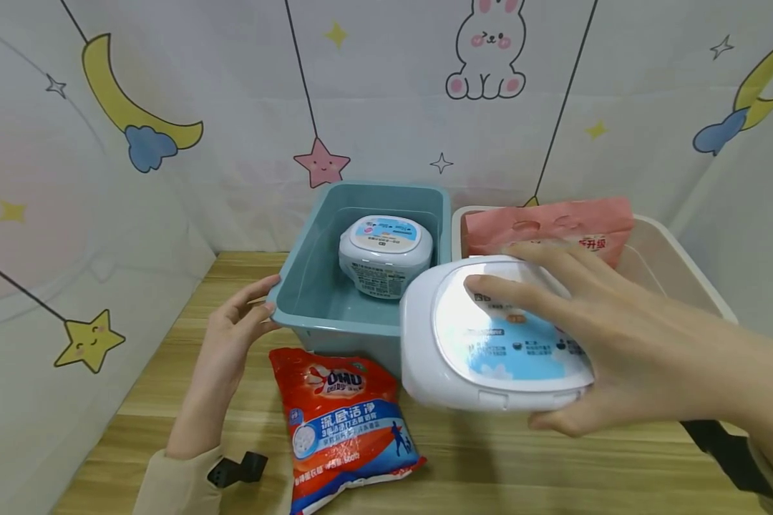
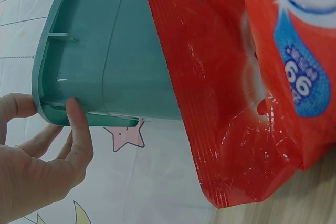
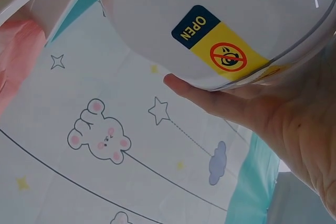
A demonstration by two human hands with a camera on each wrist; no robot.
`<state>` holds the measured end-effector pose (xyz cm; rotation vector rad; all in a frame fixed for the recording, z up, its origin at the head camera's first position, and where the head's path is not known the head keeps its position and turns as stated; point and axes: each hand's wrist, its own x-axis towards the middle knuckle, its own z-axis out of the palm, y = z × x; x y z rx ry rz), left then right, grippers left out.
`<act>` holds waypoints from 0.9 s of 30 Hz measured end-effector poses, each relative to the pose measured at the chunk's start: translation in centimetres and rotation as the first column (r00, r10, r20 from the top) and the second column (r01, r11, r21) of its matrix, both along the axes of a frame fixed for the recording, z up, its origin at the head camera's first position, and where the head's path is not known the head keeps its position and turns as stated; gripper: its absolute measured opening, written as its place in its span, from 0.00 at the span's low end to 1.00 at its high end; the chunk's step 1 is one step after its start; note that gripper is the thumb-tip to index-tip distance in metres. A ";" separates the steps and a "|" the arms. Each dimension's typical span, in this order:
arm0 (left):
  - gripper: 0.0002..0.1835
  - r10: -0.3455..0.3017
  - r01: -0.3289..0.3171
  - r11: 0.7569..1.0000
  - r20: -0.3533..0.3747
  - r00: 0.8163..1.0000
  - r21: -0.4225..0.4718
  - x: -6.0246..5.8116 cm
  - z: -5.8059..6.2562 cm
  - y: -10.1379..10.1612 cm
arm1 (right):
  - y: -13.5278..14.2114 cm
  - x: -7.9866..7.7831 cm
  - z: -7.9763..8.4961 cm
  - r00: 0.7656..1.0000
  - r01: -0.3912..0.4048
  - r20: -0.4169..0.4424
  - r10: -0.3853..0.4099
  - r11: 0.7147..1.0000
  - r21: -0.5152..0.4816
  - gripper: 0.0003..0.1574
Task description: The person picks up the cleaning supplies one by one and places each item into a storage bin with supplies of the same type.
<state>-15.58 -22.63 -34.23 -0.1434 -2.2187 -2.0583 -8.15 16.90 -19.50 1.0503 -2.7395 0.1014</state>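
Observation:
My right hand [image 1: 618, 336] holds a white lidded plastic tub [image 1: 419, 357] with a blue label, tilted in front of the bins. In the right wrist view the thumb lies along the tub [image 3: 142, 30], near a yellow "OPEN" sticker. With thumb and fingers, my left hand [image 1: 228, 332] grips the near left corner rim of a teal bin [image 1: 299, 286]; the left wrist view shows the same hand [image 2: 47, 166] at that corner. Inside the bin sits a second white tub [image 1: 386, 257]. A red bag of OMO laundry powder [image 1: 348, 422] lies before the bin on the table.
A beige bin [image 1: 673, 275] stands to the right of the teal one, with a pink package [image 1: 554, 222] sticking up from it. The wooden table [image 1: 245, 400] meets a printed cloth backdrop [image 1: 386, 93] behind the bins and at the sides.

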 end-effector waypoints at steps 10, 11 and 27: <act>0.25 0.002 -0.002 1.000 0.000 1.000 0.004 0.0 0.1 0.0 | -0.7 -0.8 0.4 0.998 -0.046 -0.047 0.046 0.999 -0.011 0.71; 0.25 0.001 -0.001 1.000 -0.001 1.000 0.003 0.0 0.1 0.0 | -0.7 -0.9 0.4 0.998 -0.045 -0.051 0.045 0.999 -0.011 0.71; 0.25 0.001 -0.001 1.000 0.007 1.000 0.001 0.0 0.0 0.0 | -2.0 -1.9 1.3 0.999 -0.052 -0.013 0.052 0.999 -0.012 0.70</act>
